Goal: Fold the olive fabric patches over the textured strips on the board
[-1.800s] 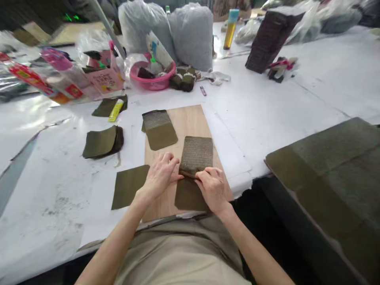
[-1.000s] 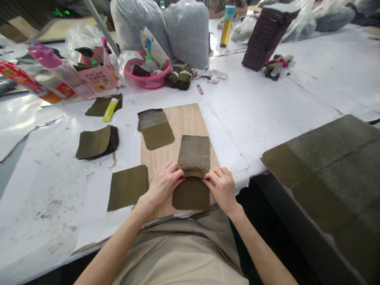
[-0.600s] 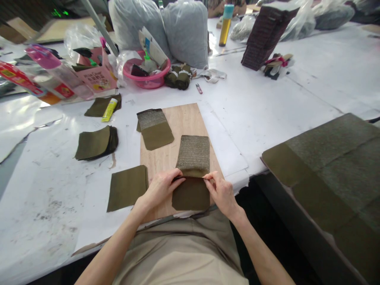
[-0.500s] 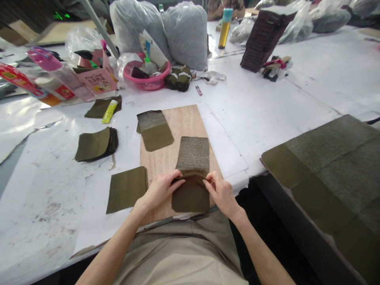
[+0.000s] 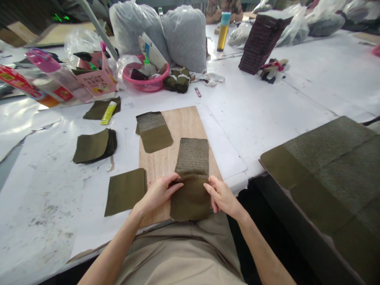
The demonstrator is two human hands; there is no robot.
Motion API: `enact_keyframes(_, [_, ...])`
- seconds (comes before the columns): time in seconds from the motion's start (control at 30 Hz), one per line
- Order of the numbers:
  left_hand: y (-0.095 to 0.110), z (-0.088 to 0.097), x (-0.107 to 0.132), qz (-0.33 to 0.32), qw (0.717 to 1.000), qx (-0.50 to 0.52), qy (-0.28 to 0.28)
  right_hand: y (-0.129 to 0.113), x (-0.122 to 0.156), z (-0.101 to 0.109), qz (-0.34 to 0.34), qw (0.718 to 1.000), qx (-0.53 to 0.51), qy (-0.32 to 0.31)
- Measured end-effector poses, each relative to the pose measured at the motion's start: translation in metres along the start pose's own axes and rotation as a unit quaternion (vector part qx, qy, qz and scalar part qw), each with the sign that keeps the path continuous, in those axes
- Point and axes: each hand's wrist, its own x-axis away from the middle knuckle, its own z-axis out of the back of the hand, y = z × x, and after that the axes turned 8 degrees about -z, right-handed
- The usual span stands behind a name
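An olive fabric piece (image 5: 190, 198) with a ribbed grey-green strip (image 5: 193, 156) on its far half lies on a wooden board (image 5: 181, 122). My left hand (image 5: 158, 192) pinches the piece's left edge where strip and cloth meet. On the right edge my right hand (image 5: 222, 196) holds it with fingers pressed together. A second, similar piece (image 5: 153, 131) rests farther up the board. A flat olive square (image 5: 126, 191) sits just left of my left hand.
A stack of olive squares (image 5: 93, 145) and a yellow tube (image 5: 108, 112) lie at the left. A pink bowl (image 5: 146, 79), bags (image 5: 184, 35), a dark stack (image 5: 259, 41) and a spray can (image 5: 223, 31) stand behind. Large olive panels (image 5: 326, 166) fill the right.
Both hands have slid down along the piece's sides toward me, and the olive cloth now hangs a little over the board's near edge.
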Motion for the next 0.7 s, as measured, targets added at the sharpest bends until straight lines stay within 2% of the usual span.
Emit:
enact_keyframes(0.17, [0.006,-0.001,-0.001,-0.004,0.998,-0.057,-0.003,-0.004,0.002,0.005,-0.025,0.999,0.002,-0.041])
enact_keyframes(0.27, [0.006,-0.002,0.000,-0.006,0.997,-0.081,0.006,-0.007,0.007,0.003,-0.032,0.999,0.014,-0.040])
enact_keyframes(0.57, [-0.003,-0.003,0.005,-0.040,0.994,-0.089,0.055,-0.010,0.018,-0.006,-0.035,0.987,0.153,0.039])
enact_keyframes(0.7, [-0.003,-0.003,0.002,-0.048,0.994,-0.082,0.063,-0.012,0.021,-0.003,-0.013,0.951,0.287,0.116])
